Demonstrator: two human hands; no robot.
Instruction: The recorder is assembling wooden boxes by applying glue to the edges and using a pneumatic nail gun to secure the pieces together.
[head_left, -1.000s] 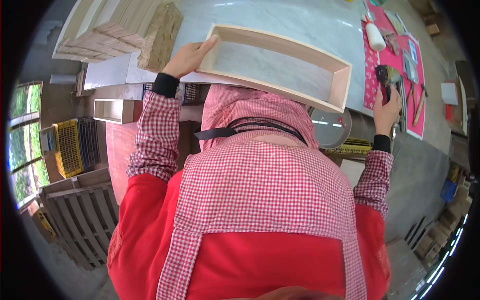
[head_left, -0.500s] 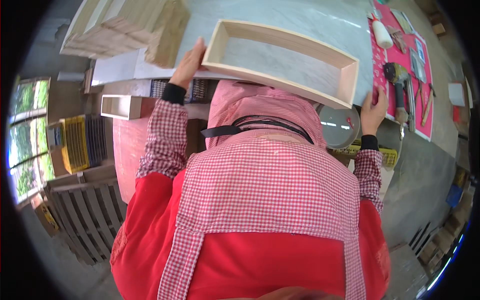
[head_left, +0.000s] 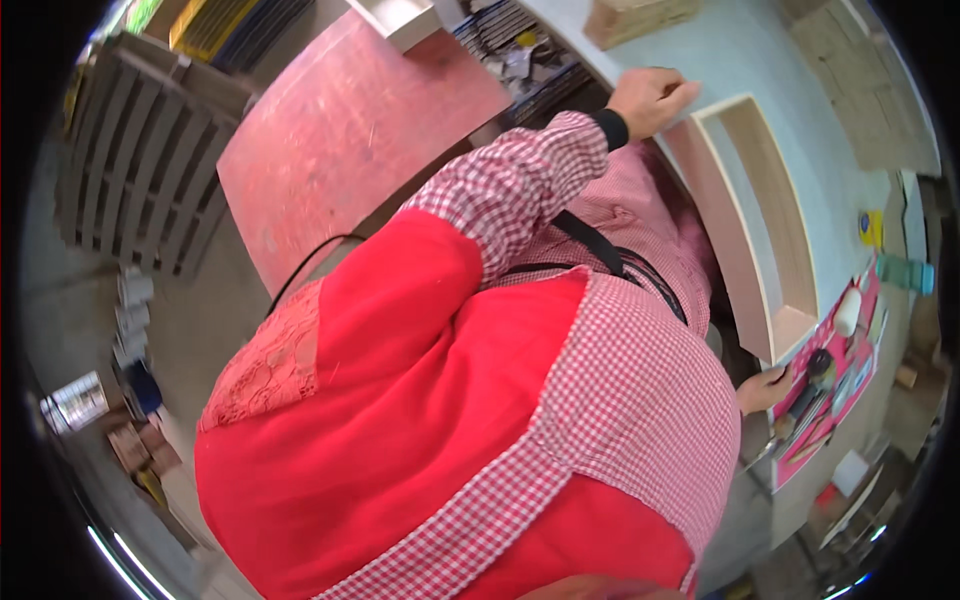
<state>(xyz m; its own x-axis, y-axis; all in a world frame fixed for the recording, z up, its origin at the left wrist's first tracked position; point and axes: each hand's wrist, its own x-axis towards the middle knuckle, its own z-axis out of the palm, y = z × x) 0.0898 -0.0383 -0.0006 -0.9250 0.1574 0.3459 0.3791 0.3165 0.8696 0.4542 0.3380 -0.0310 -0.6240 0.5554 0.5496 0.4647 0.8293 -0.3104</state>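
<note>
At near edge of pale worktable (head_left: pixel 730 60), see long, open wooden frame (head_left: pixel 725 230). Beside its left end, see left hand (head_left: pixel 648 100) with fingers bent and close together; cannot tell whether touching it. Near other end, see right hand (head_left: pixel 763 391); cannot tell the state of its fingers. Beside right hand, see pink sheet (head_left: pixel 788 472) with tools (head_left: pixel 820 363)
</note>
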